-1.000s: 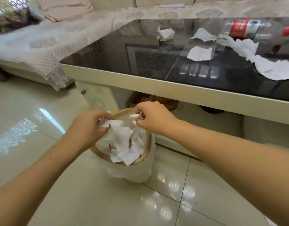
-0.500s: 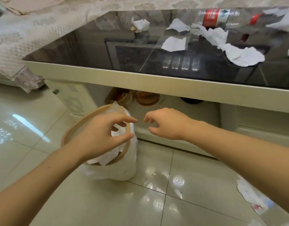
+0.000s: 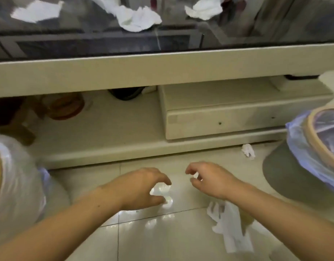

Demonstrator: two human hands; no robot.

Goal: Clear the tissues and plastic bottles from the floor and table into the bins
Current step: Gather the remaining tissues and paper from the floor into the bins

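A: Hands? Grip?
B: Left hand [image 3: 141, 187] and right hand [image 3: 209, 182] hovered low over the floor tiles [image 3: 162, 242], palms down, fingers half-curled and spread. Held nothing, either one. Probably poised that way for a pickup.

A: Tissues where?
B: Flat crumpled tissue [image 3: 230, 230] lay on the tiles just under the right forearm, near the right hand. Small wad [image 3: 248, 151] sat further off by the foot of the TV cabinet [image 3: 162, 72], close to the right-hand bin. Three more on the dark glass top: flat tissue [image 3: 37, 11] at left, big crumpled tissue [image 3: 136, 17] in the middle, another crumpled tissue [image 3: 203, 9] at right.

A: Bins?
B: Two. Bin with white liner [image 3: 17, 185] at far left edge, mostly cropped. Grey bin with bluish liner [image 3: 301, 161] at right, wooden hoop [image 3: 317, 140] clamping the bag open, presumably to leave the mouth free for drops. Contents not readable.

A: Bottles?
B: None clearly visible. Top of frame cut off, blurred.

A: Step, progress?
B: Looked like between grabs, most likely going for the flat floor tissue next. Plenty left: two on floor, three on top.

A: Risks?
B: Thin limp paper flat on glossy tile, likely needed a pinch at a raised fold. Small wad easy to miss against the cabinet base.
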